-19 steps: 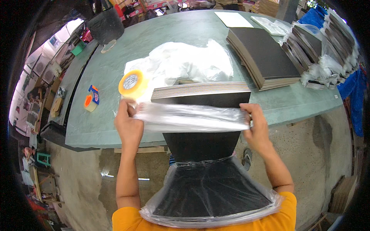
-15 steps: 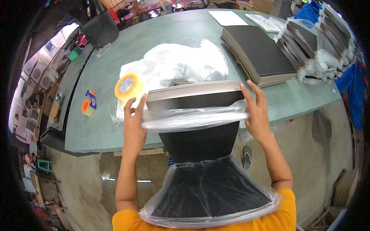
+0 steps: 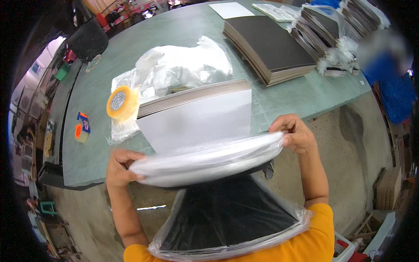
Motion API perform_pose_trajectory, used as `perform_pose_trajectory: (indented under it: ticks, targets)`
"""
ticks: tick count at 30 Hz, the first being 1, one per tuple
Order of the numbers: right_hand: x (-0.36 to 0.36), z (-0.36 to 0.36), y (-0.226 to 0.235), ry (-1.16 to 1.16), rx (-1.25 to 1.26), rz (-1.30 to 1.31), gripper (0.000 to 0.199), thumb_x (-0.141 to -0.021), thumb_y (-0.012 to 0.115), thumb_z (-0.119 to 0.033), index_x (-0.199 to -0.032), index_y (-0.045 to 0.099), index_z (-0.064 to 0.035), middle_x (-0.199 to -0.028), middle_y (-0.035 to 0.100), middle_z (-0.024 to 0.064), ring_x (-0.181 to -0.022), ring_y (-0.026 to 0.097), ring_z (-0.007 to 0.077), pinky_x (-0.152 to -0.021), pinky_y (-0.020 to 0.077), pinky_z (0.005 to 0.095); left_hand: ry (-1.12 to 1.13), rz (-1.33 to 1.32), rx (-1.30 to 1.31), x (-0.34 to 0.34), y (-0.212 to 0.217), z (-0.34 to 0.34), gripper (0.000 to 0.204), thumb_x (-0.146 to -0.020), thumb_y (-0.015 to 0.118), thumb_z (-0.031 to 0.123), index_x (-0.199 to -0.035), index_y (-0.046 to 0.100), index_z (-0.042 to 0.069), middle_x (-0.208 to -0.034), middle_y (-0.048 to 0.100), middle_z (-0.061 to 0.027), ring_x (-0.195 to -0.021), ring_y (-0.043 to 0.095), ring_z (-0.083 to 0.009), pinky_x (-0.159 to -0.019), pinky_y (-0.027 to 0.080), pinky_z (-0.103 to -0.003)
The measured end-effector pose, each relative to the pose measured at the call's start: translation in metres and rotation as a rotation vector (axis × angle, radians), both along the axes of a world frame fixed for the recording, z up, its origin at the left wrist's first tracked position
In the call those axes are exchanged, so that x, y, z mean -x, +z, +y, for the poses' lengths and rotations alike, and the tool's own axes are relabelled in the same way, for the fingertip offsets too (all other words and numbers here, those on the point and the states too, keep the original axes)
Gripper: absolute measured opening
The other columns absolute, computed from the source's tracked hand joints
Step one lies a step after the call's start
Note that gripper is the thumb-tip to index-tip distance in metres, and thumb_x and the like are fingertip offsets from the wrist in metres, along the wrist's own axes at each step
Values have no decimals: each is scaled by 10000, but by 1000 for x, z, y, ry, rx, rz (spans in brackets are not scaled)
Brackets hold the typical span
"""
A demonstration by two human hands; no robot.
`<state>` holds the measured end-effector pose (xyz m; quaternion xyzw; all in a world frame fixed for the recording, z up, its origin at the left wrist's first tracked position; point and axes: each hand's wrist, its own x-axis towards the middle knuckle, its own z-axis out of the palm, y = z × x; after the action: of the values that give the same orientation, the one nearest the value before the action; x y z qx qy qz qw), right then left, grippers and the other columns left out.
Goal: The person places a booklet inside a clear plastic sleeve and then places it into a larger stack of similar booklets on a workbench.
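Observation:
My left hand (image 3: 123, 167) and my right hand (image 3: 297, 134) are closed on the two ends of a bunched clear plastic bag (image 3: 209, 162), with black board showing along its lower edge. The bag is blurred by motion. Just beyond it, a stack of boards (image 3: 196, 114) shows a plain white face and layered grey-brown edges at the table's front edge. Below the bag, close to my body, lies a black panel (image 3: 229, 218) covered in clear plastic. Where the held bag and this panel meet is hidden.
On the green table (image 3: 183, 26) lie crumpled clear plastic (image 3: 183, 63), a yellow tape roll (image 3: 118, 102), and a small tape dispenser (image 3: 82, 127). A thick black-topped stack (image 3: 275, 43) stands at right, beside plastic-wrapped bundles (image 3: 321, 28). A person in blue is at far right.
Both hands have moved down toward my body with the plastic bag, and spread wider. The stack's white face now shows where black was. My view has shifted slightly right.

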<state>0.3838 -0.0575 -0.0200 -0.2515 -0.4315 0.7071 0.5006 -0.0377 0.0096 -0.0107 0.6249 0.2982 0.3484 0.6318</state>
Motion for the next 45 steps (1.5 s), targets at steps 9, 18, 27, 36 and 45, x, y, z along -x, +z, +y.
perform_pose_trajectory:
  ticks: [9, 18, 27, 36, 45]
  targets:
    - [2, -50, -32, 402, 338, -42, 307, -659, 599, -22, -938, 516, 77, -806, 588, 108, -683, 566, 115, -580, 419, 198, -333, -314, 168, -4, -13, -53, 282, -567, 681, 83, -788, 623, -82, -689, 604, -104, -537, 501, -121, -480, 366, -234]
    - [6, -67, -248, 126, 921, -179, 217, -668, 453, -41, -864, 545, -22, -620, 495, 16, -432, 409, 76, -361, 316, 227, -118, 34, 382, 16, -218, -82, 161, -656, 524, 26, -808, 563, -10, -664, 479, -41, -608, 448, -122, -535, 354, -221]
    - [23, -41, -213, -196, 57, -1430, 207, -680, 494, -64, -857, 589, -16, -710, 584, 161, -634, 565, 226, -598, 448, 320, 38, 900, 53, 2, -181, -44, 184, -767, 457, 26, -890, 586, -17, -913, 582, -148, -844, 553, -235, -756, 423, -308]
    - [86, -59, -74, 1007, -326, -319, 536, -847, 462, -388, -1271, 356, -79, -1356, 263, 129, -1273, 193, 265, -1012, 118, 469, -944, 179, 189, -54, -73, -84, 354, -876, 431, 260, -1149, 488, 42, -1265, 388, -149, -1207, 324, -269, -987, 260, -351]
    - [96, -49, -195, 777, -121, -1036, 541, -842, 315, -541, -1287, 346, -235, -1382, 212, 87, -1294, 105, 269, -1026, 47, 476, -614, 796, -399, -87, -20, 9, 247, -785, 540, 93, -1027, 551, 50, -1038, 566, -108, -993, 527, -242, -851, 406, -340]
